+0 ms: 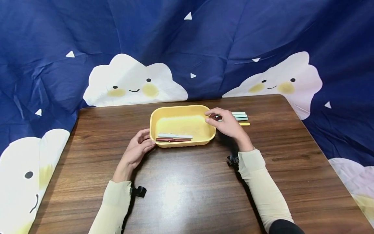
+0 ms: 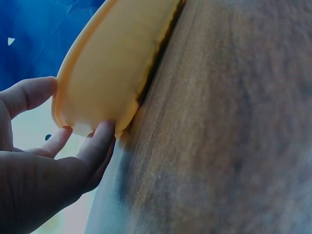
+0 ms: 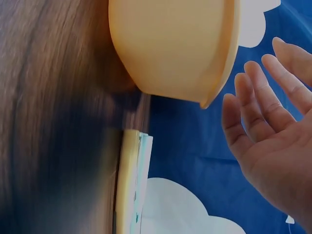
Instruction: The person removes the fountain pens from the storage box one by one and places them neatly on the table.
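Note:
A yellow tray stands on the table. Inside it, along the front wall, lie a white pen and a dark red pen. My left hand touches the tray's left end from outside, its thumb and fingertips spread against the wall and rim in the left wrist view. Over the tray's right end is my right hand, fingers loosely bent and holding nothing. The right wrist view shows a gap between those fingers and the tray.
Several pale pen-like sticks and a yellow one lie right of the tray, partly behind my right hand. The brown wooden table ends at a blue curtain printed with clouds.

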Motion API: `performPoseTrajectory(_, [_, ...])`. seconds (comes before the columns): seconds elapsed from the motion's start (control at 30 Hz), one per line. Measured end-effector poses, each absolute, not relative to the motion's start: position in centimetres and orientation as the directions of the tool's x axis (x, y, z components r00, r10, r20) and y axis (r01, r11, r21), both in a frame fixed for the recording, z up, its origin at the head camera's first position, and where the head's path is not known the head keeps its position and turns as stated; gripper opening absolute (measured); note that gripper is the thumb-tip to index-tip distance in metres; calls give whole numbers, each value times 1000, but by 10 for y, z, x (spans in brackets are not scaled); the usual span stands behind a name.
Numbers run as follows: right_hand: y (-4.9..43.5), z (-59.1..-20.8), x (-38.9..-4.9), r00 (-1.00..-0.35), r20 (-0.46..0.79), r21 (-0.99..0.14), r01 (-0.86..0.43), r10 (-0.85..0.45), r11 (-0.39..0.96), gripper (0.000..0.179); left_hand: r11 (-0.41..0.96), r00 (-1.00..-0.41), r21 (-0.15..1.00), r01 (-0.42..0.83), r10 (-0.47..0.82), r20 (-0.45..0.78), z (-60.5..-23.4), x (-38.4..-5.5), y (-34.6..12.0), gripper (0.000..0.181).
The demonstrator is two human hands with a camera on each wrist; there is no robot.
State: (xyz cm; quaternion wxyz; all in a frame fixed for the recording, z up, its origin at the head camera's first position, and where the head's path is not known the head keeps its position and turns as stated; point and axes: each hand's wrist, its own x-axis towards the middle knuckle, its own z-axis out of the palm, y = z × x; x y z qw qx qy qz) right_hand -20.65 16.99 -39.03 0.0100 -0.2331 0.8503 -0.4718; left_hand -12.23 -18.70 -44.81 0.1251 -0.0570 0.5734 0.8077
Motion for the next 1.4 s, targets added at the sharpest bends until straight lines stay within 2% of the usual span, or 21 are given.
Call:
performPoseTrajectory(0.23, [158,-392,-207,-871,207,-796,-414,-445,441,25,-314,-963,912,-264,138,-232,-448,-122,-187,63])
performPoseTrajectory(0.83, [121,-401,-205,-847,141,-836,-379,-513,396,29,-311,-961,911,-272,139,-239,-447,-122,-187,63])
performPoseTrajectory(1.4, [97,-414,-210,-801,88,-799,-412,-592,438,29,-308,-962,913,-267,144,-233,-447,-122,-187,63])
